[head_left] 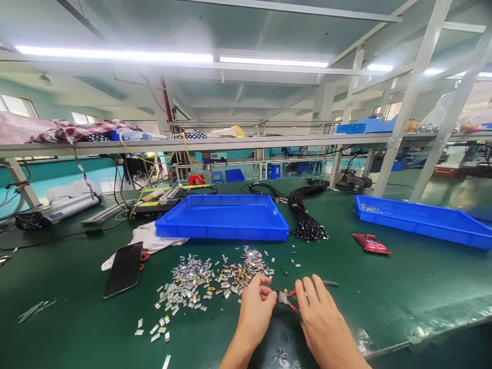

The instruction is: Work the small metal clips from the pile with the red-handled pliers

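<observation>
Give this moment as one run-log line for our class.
right hand: holding pliers; left hand: pinched near pliers' head, contents unclear; nearby: small loose pieces; beyond: blue tray

Bright ceiling tubes [115,54], glare on bench [418,292], distance perhaps blurred

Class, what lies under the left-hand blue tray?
White cloth sticks out under the tray at its near left corner, onto the green tabletop; anything farther beneath is hidden.

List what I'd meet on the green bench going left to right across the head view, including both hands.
Thin strips → black phone → left hand → metal head of the pliers → right hand → red packet.
</observation>
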Tool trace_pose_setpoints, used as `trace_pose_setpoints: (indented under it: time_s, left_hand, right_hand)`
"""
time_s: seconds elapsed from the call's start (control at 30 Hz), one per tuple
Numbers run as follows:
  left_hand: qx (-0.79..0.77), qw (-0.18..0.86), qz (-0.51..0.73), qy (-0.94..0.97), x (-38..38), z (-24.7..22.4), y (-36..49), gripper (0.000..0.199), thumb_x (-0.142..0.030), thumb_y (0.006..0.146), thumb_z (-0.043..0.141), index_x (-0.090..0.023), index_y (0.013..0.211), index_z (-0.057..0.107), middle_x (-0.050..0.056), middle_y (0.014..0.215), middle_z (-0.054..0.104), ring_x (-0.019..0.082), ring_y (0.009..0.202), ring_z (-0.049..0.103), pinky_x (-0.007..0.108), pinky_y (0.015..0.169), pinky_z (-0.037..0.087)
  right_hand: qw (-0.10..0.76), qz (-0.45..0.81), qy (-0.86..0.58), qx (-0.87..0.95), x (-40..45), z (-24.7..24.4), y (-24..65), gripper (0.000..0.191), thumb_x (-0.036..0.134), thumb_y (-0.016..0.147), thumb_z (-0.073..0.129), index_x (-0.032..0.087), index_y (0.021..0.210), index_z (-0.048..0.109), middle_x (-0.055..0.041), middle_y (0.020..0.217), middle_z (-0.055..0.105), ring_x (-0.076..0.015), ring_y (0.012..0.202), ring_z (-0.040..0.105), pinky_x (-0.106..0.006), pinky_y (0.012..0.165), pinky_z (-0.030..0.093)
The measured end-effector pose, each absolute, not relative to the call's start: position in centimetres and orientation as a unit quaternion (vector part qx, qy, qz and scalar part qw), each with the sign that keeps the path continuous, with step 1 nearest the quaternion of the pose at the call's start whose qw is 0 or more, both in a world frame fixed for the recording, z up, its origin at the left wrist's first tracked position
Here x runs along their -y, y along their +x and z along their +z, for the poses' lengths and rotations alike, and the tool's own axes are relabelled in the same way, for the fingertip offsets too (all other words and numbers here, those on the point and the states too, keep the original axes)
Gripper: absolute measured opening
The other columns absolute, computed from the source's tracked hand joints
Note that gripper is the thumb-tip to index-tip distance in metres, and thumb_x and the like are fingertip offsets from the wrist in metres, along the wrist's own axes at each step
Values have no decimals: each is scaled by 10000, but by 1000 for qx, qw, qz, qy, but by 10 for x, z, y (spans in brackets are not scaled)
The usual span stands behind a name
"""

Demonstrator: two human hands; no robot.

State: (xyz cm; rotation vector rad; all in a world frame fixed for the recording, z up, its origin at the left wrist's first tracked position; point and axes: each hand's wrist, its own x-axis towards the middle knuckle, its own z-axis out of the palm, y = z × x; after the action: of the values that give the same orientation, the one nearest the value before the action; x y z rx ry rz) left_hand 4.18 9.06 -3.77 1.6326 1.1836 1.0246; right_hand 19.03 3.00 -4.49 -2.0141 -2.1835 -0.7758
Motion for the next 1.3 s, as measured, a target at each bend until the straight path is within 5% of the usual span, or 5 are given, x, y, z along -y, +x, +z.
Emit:
trace_pose_setpoints:
  time_s: [0.2, 0.37, 0.5, 0.7, 1.3]
  left_hand:
    - [-487, 344, 415, 687, -100, -30, 25, 167, -228, 807, 466, -182, 716, 598, 35, 712, 620, 195, 671, 564, 305, 647, 408]
    - [-494, 311, 389, 713, -103, -16, -9, 201, -214, 809, 453, -190, 844, 649, 34, 810, 660, 198, 739, 580, 297, 686, 410]
    - [-508, 294, 341, 734, -93, -10, -30, 173, -203, 800, 457, -205, 754, 623, -4, 676, 622, 183, 632, 541, 271, 593, 378]
    - [-509, 227, 254, 790, -78, -18, -27, 171, -149, 776, 485, -208, 725, 637, 40, 799, 639, 228, 817, 559, 308, 710, 395]
    - [-532, 88, 98, 837, -89, -33, 17, 265, -59, 689, 514, -82, 893, 680, 217, 998, 647, 392, 1020, 553, 498, 876, 417]
  right_hand:
    - [132, -176, -686, 693, -28, -53, 218, 440, 129, 787, 503, 27, 1211, 564, -209, 1200, 590, -403, 1186, 457, -506, 962, 428]
    - [308, 39, -730, 608, -36, -47, 241, 365, 444, 860, 431, 173, 1066, 565, -106, 1028, 658, -264, 933, 606, -380, 810, 482]
    - [328, 115, -773, 531, -46, -31, 256, 332, 542, 835, 393, 262, 916, 552, -27, 792, 671, -247, 742, 628, -335, 674, 453]
    - [322, 111, -796, 500, -63, -32, 268, 330, 570, 832, 376, 276, 779, 515, -3, 603, 598, -258, 629, 598, -314, 580, 388]
    - [437, 91, -752, 484, -56, -43, 270, 290, 503, 863, 382, 252, 765, 490, -1, 607, 616, -211, 589, 589, -288, 608, 392]
